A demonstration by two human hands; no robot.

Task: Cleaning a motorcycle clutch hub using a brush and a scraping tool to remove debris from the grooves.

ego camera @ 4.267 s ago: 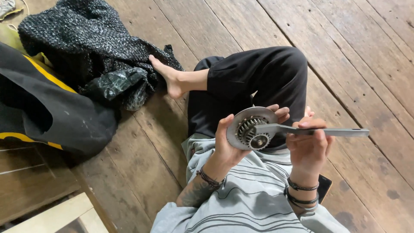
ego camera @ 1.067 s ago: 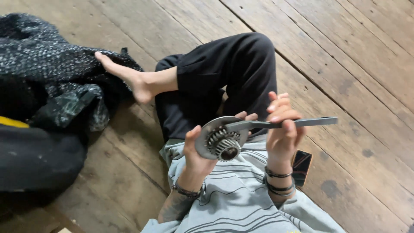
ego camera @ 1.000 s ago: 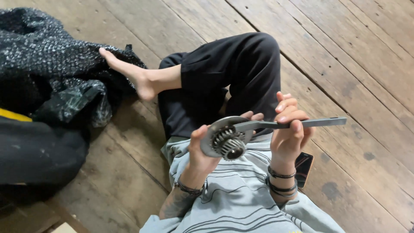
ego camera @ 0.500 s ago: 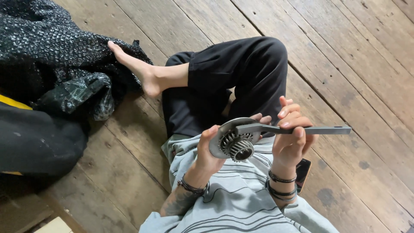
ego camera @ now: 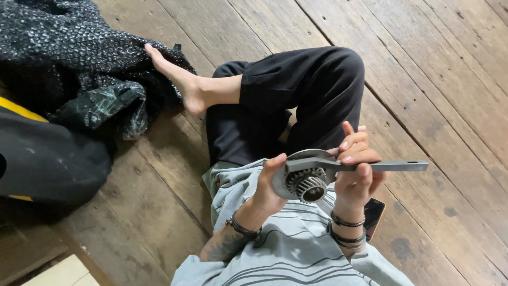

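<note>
Steel gear disc (ego camera: 304,177) sits above the lap, left hand (ego camera: 270,185) clamped on its rim. Right hand (ego camera: 357,169) is closed around a flat metal wrench (ego camera: 391,166) laid across the disc. Wooden floor (ego camera: 450,95) lies beneath.

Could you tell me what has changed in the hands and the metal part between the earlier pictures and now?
Little has changed. The left hand still grips the round geared metal part, and the right hand still holds the flat wrench on it; its handle barely shifted. Only the camera view drifted.
</note>
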